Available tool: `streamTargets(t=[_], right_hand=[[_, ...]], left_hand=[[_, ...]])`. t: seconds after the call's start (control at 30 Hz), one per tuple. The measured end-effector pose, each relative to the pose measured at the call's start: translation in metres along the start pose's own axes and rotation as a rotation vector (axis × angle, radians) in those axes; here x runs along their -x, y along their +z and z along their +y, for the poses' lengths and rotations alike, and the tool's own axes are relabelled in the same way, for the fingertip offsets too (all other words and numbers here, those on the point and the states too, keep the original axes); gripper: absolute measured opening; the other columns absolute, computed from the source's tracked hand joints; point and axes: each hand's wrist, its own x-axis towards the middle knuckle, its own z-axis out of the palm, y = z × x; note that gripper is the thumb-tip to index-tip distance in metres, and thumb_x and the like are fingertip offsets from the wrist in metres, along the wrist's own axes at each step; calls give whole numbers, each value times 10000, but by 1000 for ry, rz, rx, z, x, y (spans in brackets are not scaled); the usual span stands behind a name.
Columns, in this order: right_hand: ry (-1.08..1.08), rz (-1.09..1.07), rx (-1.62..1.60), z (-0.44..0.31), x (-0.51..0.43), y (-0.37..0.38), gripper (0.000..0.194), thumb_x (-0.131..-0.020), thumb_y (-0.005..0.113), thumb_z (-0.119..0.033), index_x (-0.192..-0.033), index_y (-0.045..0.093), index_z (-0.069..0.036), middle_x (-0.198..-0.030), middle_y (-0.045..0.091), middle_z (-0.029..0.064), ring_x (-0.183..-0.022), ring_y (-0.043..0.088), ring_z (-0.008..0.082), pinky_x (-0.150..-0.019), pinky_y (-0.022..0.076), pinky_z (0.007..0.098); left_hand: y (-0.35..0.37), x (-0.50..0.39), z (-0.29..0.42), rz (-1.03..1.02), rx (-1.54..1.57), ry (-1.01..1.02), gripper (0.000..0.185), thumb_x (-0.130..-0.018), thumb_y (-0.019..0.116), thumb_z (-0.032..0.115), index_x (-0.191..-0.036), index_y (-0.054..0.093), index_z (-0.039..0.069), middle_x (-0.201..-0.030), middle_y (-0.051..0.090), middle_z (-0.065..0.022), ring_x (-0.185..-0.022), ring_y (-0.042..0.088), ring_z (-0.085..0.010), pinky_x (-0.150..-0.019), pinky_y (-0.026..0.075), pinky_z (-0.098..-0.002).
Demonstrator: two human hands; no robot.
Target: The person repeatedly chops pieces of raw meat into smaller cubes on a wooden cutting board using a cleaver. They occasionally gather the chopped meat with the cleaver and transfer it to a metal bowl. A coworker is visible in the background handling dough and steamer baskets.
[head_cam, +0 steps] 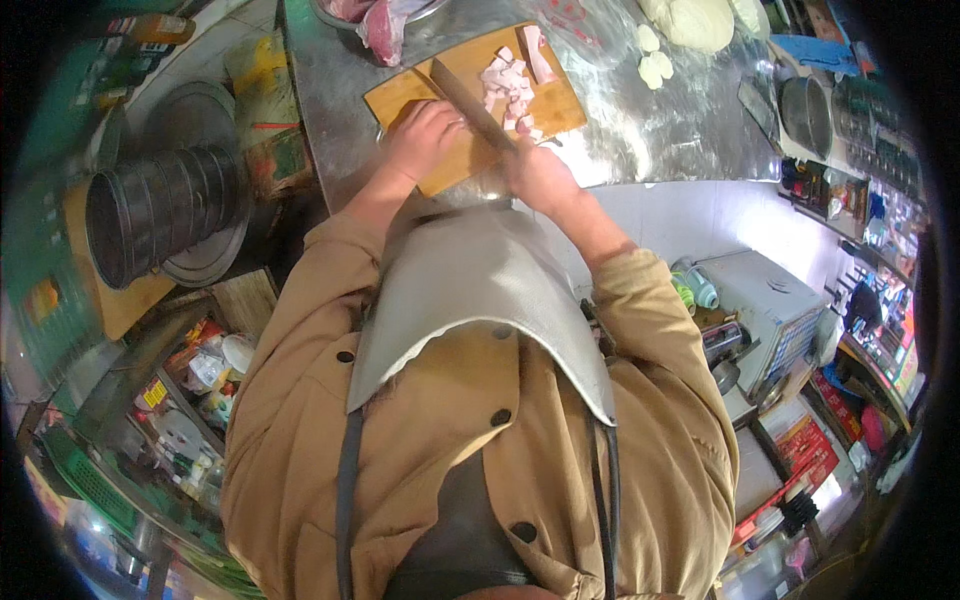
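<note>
A wooden cutting board (559,101) lies aslant on the metal table (330,97). My right hand (541,176) grips the handle of a knife with a long, wide blade (469,101), which crosses the board and points away to the left. On the board's left part rests my left hand (426,139), its fingers bent beside the blade; whether anything is under them is hidden. Pale pink diced meat or fat (508,86) lies in a loose heap right of the blade. A longer strip of the same kind (538,54) is at the board's far right corner.
Raw meat (384,34) hangs over the rim of a metal bowl (341,21) at the far left. Dough (694,22), with small pieces (654,67) beside it, and a clear plastic bag (592,30) are at the far right. Round metal tins (161,202) stand left of the table.
</note>
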Motion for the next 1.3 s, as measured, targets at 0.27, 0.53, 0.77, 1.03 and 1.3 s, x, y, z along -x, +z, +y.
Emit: streamTargets(t=[0.27,0.53,0.77,1.03,1.3], right_hand=[[-18,-92,98,-9,24,-29,443,-968,632,-259,-1270,573,60,-885,727,298,-851,713,504,-787,582,565],[-124,71,72,-19,-49,25,186,-937,670,-157,-1001,693,16,-883,734,248,-856,732,463,-814,601,524],[-47,-12,-34,2,9,-2,372,-992,628,-305,-1151,625,31,-896,710,295,-862,708,489,-805,579,556],[-113,-152,129,-8,23,-25,310,-964,620,-223,-1218,620,-46,-921,701,275,-870,703,488,-799,574,573],[-87,1,13,-20,-44,21,282,-973,622,-193,-1189,665,-17,-1004,706,281,-940,722,472,-845,593,532]], left_hand=[[-2,2,-2,-50,-93,2,79,-919,719,153,-959,720,86,-1076,673,-67,-1054,668,-292,-902,578,-411],[1,2,-7,14,-63,23,126,-853,765,63,-970,718,65,-1069,689,-81,-1016,678,-318,-884,578,-429],[-5,2,2,40,22,-14,123,-863,770,26,-970,710,31,-1054,701,-112,-996,674,-351,-888,561,-441],[-8,4,-3,-19,13,36,103,-868,759,32,-954,703,31,-1025,696,-118,-971,670,-348,-869,556,-445],[-6,1,-5,27,22,57,112,-843,764,18,-939,706,28,-1009,701,-122,-964,671,-344,-866,559,-435]])
